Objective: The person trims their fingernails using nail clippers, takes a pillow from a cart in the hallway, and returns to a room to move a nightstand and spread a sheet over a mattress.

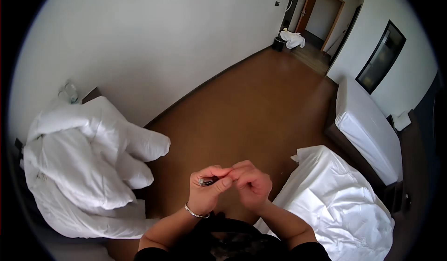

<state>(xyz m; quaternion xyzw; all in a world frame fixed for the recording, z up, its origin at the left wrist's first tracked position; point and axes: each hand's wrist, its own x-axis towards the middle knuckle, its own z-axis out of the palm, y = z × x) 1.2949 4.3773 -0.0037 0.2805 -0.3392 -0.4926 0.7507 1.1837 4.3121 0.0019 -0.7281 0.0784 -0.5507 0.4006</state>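
Note:
My left hand (207, 185) is closed around a small dark object with a shiny end (207, 181); its exact kind is too small to make out. A silver bracelet (195, 213) circles the left wrist. My right hand (252, 185) is closed too, its thumb and fingertips meeting the left fingertips in front of my body. Whatever the right fingers pinch, if anything, is hidden. Both hands are above the brown floor (233, 117). To their right lies a rumpled white sheet (335, 200), and at the left a heaped white duvet (88, 154).
A bed with a white-covered mattress (368, 130) stands on the right by a framed dark panel (382, 57). At the far end are a doorway (323, 16), a black bin (279, 44) and a white cloth (293, 39). A bare wall (158, 37) runs along the left.

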